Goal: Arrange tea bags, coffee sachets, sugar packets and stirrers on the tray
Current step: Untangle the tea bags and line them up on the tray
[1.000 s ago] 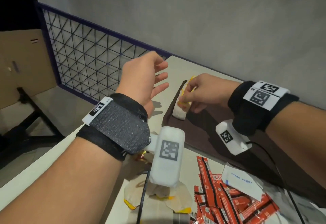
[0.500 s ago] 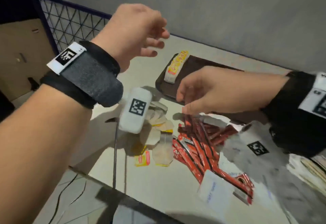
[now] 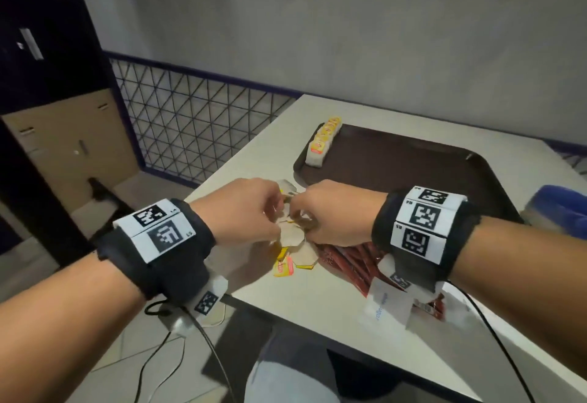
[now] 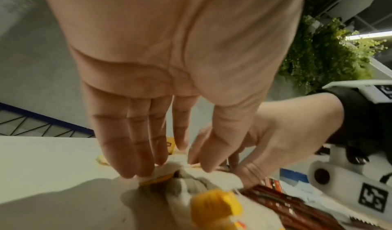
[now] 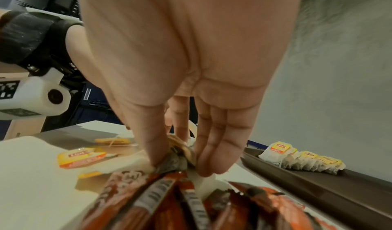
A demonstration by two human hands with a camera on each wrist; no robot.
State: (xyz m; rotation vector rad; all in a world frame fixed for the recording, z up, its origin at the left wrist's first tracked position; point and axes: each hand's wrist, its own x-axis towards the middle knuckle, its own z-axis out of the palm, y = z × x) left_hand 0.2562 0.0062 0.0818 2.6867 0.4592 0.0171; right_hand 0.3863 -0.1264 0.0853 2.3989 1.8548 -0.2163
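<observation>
Both hands meet over a heap of loose tea bags on the white table, just in front of the brown tray. My left hand pinches a tea bag between thumb and fingers. From the other side my right hand pinches tea bags in the same heap. A neat row of tea bags stands along the tray's left edge, also seen as the tea bag row from the right wrist. Red coffee sachets lie under my right wrist.
White sugar packets lie near the table's front edge. A loose yellow tea tag sits left of the heap. Something blue is at the far right. A wire fence runs beyond the table's left side.
My left hand has dropped from up in the air onto the tea bag heap. My right hand has come back from the tray, past the sachets, to the same heap.
</observation>
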